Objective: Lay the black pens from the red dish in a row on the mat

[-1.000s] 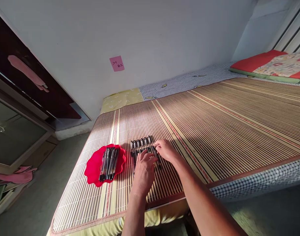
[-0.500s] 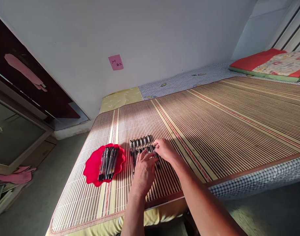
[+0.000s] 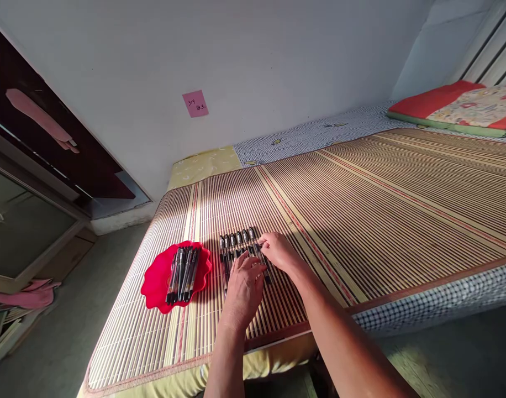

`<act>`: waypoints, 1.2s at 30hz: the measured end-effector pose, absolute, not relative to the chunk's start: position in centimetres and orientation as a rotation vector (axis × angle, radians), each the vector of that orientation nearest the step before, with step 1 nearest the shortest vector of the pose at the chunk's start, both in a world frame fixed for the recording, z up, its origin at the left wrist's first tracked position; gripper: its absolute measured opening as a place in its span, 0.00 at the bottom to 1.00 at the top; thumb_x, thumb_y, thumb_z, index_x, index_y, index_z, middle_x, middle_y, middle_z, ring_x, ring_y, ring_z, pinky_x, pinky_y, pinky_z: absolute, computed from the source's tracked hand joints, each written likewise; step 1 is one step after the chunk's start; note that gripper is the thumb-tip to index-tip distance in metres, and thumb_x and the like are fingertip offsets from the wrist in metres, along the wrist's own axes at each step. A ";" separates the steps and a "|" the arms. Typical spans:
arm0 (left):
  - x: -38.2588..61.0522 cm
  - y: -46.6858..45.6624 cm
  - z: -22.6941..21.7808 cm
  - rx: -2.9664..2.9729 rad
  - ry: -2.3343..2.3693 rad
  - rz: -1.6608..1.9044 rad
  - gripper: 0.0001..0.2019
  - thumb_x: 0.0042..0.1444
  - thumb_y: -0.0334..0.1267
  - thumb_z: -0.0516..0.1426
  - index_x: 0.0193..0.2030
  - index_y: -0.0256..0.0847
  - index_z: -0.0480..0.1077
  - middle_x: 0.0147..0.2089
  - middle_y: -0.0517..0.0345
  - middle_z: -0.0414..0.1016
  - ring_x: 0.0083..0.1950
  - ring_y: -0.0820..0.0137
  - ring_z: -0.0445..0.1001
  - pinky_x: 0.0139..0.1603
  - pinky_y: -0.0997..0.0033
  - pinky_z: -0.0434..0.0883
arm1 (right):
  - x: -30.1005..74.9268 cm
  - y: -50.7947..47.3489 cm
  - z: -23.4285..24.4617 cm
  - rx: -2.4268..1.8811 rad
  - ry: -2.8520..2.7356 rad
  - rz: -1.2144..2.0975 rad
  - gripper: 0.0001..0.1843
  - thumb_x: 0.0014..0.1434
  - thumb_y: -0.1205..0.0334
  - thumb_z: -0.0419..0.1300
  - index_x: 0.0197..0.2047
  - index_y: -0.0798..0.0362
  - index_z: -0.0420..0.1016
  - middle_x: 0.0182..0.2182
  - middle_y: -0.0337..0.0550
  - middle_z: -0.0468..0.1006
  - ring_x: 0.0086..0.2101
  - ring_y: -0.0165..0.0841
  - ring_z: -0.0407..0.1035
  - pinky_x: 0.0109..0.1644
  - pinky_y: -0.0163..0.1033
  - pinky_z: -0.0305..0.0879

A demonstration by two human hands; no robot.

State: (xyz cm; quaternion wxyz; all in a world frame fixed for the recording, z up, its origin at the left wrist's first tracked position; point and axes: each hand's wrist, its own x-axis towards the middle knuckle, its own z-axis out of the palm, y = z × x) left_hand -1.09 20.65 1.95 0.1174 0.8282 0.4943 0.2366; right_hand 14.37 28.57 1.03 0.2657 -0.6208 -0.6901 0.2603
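Observation:
Several black-capped pens (image 3: pixel 239 239) lie side by side in a row on the striped mat, caps toward the wall. My left hand (image 3: pixel 245 279) rests over the lower part of the row with its fingers stretched out and hides the middle pens. At the row's right end, my right hand (image 3: pixel 275 250) has thumb and fingers pinched at the upper part of a pen (image 3: pixel 266 271), partly covered by the fingertips. To the left, a red scalloped plate (image 3: pixel 152 282) bears a bunch of similar pens (image 3: pixel 182 275).
The slatted mat (image 3: pixel 352 221) covers a bed against a white wall (image 3: pixel 278 72). A pink note (image 3: pixel 195 104) is stuck to the wall. Folded red and floral bedding (image 3: pixel 452 108) lies at the far right. A glass-fronted cabinet (image 3: pixel 25 232) stands to the left.
Both hands stay in nearly the same place over the row. The fingers shift only slightly, and the view moves a little.

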 end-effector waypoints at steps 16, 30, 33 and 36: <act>-1.4 20.4 2.9 2.286 1.501 0.736 0.16 0.63 0.25 0.58 0.51 0.45 0.80 0.59 0.51 0.79 0.71 0.51 0.65 0.68 0.40 0.69 | 14.7 28.2 1.7 -1.640 -1.862 0.796 0.15 0.60 0.76 0.64 0.49 0.57 0.84 0.42 0.47 0.88 0.40 0.32 0.81 0.43 0.31 0.71; -0.8 20.2 2.7 2.383 1.414 0.666 0.14 0.62 0.23 0.59 0.45 0.45 0.82 0.59 0.55 0.80 0.73 0.49 0.62 0.73 0.37 0.63 | 14.5 28.1 1.8 -1.664 -1.839 0.820 0.14 0.61 0.74 0.67 0.50 0.58 0.84 0.36 0.46 0.87 0.38 0.33 0.81 0.41 0.32 0.69; -0.9 20.2 2.9 2.375 1.413 0.660 0.15 0.63 0.23 0.59 0.45 0.46 0.83 0.58 0.55 0.80 0.73 0.49 0.62 0.73 0.36 0.62 | 14.6 28.1 2.0 -1.668 -1.842 0.822 0.14 0.61 0.74 0.67 0.50 0.58 0.84 0.37 0.46 0.87 0.38 0.33 0.81 0.41 0.31 0.69; -0.9 20.2 3.0 2.361 1.412 0.658 0.15 0.62 0.23 0.59 0.44 0.46 0.83 0.58 0.54 0.80 0.72 0.50 0.63 0.73 0.37 0.63 | 14.6 28.0 2.3 -1.670 -1.847 0.816 0.14 0.61 0.75 0.65 0.50 0.59 0.85 0.38 0.47 0.88 0.38 0.33 0.81 0.41 0.31 0.69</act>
